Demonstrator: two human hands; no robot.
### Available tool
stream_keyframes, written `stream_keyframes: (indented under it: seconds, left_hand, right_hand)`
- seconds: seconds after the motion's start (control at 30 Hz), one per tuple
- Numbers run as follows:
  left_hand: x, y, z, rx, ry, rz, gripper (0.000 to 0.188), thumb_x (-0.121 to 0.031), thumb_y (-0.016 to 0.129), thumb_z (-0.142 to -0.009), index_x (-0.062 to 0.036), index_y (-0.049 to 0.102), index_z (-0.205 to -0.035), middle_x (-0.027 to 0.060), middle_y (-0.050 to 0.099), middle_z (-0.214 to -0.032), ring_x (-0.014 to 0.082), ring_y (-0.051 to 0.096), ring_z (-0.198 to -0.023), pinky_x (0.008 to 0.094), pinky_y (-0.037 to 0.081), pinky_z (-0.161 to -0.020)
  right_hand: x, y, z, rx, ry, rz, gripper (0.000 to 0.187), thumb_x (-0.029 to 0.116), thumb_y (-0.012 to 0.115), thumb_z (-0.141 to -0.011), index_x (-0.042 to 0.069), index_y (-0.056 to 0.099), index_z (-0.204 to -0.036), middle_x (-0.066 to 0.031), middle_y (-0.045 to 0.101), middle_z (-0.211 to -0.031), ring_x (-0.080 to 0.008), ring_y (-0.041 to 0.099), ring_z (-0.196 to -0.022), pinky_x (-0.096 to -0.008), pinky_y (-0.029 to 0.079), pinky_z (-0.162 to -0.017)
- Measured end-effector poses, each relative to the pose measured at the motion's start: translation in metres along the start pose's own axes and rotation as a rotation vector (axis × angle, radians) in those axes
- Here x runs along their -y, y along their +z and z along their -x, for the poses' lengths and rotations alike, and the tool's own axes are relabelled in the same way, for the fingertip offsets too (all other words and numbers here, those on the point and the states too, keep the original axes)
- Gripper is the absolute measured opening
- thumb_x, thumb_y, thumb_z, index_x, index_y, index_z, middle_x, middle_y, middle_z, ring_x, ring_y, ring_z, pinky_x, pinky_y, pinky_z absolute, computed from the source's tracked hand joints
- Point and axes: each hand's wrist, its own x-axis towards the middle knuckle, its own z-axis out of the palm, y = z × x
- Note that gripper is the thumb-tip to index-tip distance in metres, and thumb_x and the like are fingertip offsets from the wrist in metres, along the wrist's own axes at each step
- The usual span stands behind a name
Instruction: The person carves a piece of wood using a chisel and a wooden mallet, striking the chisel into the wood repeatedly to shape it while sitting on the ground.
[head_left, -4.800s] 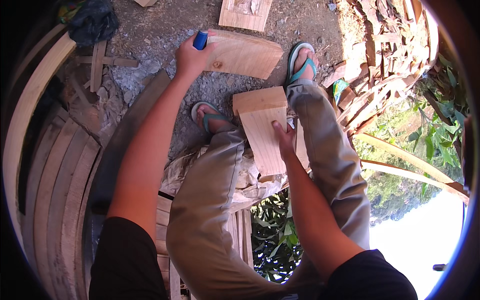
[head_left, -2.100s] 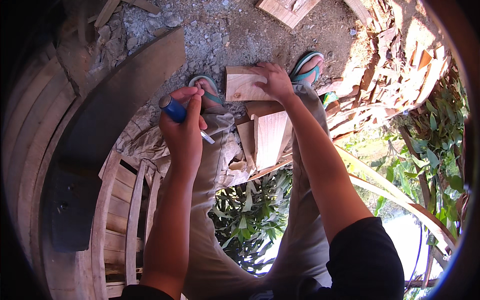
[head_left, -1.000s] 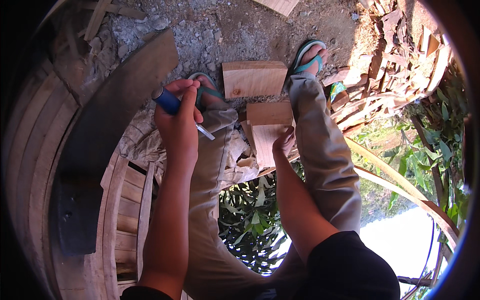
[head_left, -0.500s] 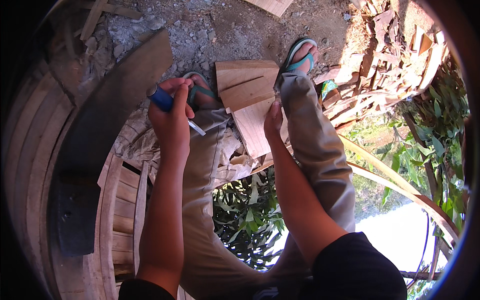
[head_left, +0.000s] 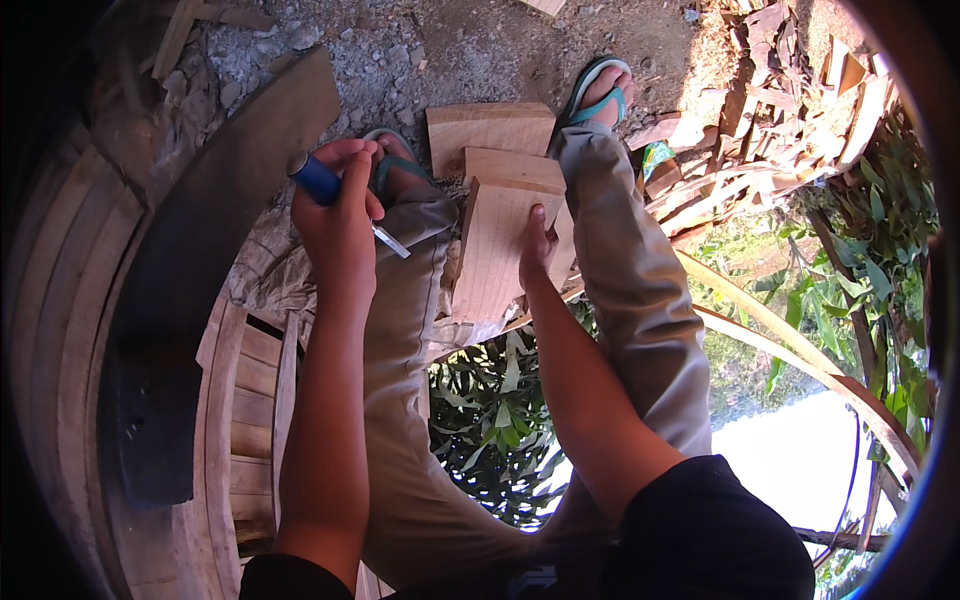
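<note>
My left hand (head_left: 333, 205) is closed around the blue handle of a chisel (head_left: 318, 182). Its short flat metal blade sticks out below the fist, pointing down and right, apart from the wood. Between my shins, my right hand (head_left: 537, 245) grips a pale wooden block (head_left: 500, 232) by its right side. The thumb lies on the block's face; the other fingers are mostly hidden. This block is tilted, its end face turned up. Just beyond it, a second wooden block (head_left: 490, 135) lies on the ground, partly covered by the held one.
A long dark plank (head_left: 190, 250) curves along the left, beside stacked wooden slats (head_left: 255, 400). Wood offcuts (head_left: 770, 110) and bark lie heaped at the far right. My sandalled feet rest on gravelly ground (head_left: 450, 50). Leafy branches (head_left: 885, 240) hang at the right.
My right hand has shifted onto the nearer block, which has tilted and come apart from the farther block. My left hand and the chisel have barely moved.
</note>
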Motion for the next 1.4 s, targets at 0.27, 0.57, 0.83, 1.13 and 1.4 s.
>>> stream_keyframes:
  seconds: [0.27, 0.57, 0.83, 1.13, 1.4]
  left_hand:
    - [0.000, 0.005, -0.003, 0.000, 0.034, -0.023, 0.015, -0.010, 0.066, -0.093, -0.0053, 0.062, -0.107, 0.0064, 0.071, -0.106, 0.0065, 0.048, -0.057, 0.0240, 0.040, -0.057]
    - [-0.003, 0.006, -0.001, 0.013, 0.046, 0.024, 0.015, -0.008, 0.066, -0.093, -0.0049, 0.062, -0.107, 0.0087, 0.070, -0.107, 0.0072, 0.049, -0.058, 0.0247, 0.041, -0.059]
    - [0.000, 0.005, -0.002, 0.016, 0.058, -0.016, 0.014, -0.009, 0.065, -0.093, -0.0057, 0.062, -0.107, 0.0083, 0.070, -0.107, 0.0068, 0.049, -0.059, 0.0245, 0.041, -0.058]
    - [0.005, 0.000, 0.001, 0.024, 0.026, -0.021, 0.014, -0.009, 0.067, -0.093, -0.0057, 0.062, -0.105, 0.0067, 0.071, -0.106, 0.0066, 0.048, -0.059, 0.0236, 0.039, -0.056]
    - [0.008, -0.001, 0.000, 0.027, 0.013, -0.025, 0.016, -0.010, 0.067, -0.093, -0.0050, 0.063, -0.107, 0.0062, 0.071, -0.107, 0.0064, 0.049, -0.059, 0.0235, 0.039, -0.057]
  right_hand:
    - [0.004, -0.009, -0.020, 0.130, 0.062, 0.091, 0.084, 0.058, 0.071, -0.086, -0.007, 0.051, -0.136, -0.0116, 0.061, -0.122, -0.0190, 0.054, -0.110, -0.0359, 0.042, -0.097]
    - [0.023, -0.004, -0.021, 0.113, -0.117, 0.076, 0.070, 0.049, 0.071, -0.089, -0.006, 0.058, -0.130, -0.0152, 0.065, -0.119, -0.0235, 0.061, -0.108, -0.0353, 0.046, -0.096]
    - [0.020, -0.005, -0.025, 0.334, -0.073, -0.047, 0.063, 0.042, 0.074, -0.089, -0.004, 0.059, -0.129, -0.0131, 0.065, -0.121, -0.0209, 0.060, -0.112, -0.0352, 0.046, -0.098]
    - [0.040, 0.021, 0.000, 0.546, 0.063, 0.017, 0.060, 0.038, 0.083, -0.082, -0.003, 0.062, -0.121, -0.0124, 0.071, -0.109, -0.0172, 0.067, -0.100, -0.0313, 0.052, -0.090]
    - [0.044, 0.013, 0.000, 0.426, 0.004, 0.048, 0.060, 0.036, 0.081, -0.084, -0.003, 0.060, -0.124, -0.0111, 0.070, -0.111, -0.0180, 0.067, -0.102, -0.0318, 0.052, -0.092]
